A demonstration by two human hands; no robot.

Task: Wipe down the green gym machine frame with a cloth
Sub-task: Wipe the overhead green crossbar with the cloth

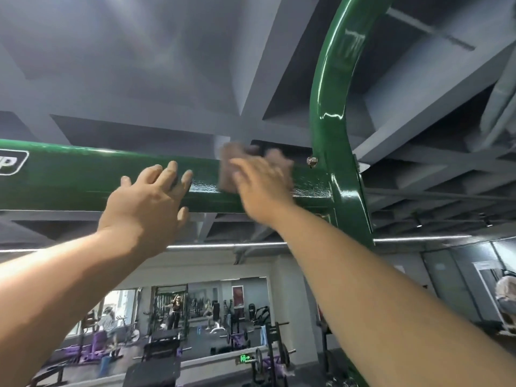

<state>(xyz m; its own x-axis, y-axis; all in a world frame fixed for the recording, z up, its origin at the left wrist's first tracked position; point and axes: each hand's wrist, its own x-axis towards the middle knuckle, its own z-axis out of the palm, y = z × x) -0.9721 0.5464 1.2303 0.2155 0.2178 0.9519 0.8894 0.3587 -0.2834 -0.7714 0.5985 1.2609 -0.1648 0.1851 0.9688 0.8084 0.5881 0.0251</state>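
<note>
A glossy green gym machine frame [83, 177] runs overhead as a horizontal beam, joined at the right to a curved green upright [332, 88] with a bolt. My right hand [262, 188] presses a brown cloth [231, 166] flat against the beam just left of that joint; both are blurred by motion. My left hand [148, 202] lies with spread fingers on the beam's front face, a short way left of the cloth, holding nothing.
A grey coffered ceiling hangs close above the beam. Below and beyond, the gym floor holds racks, benches [156, 372], barbells and purple pads. A person [174, 311] stands far off, another at the right edge [506, 297]. A white logo [11, 163] marks the beam's left end.
</note>
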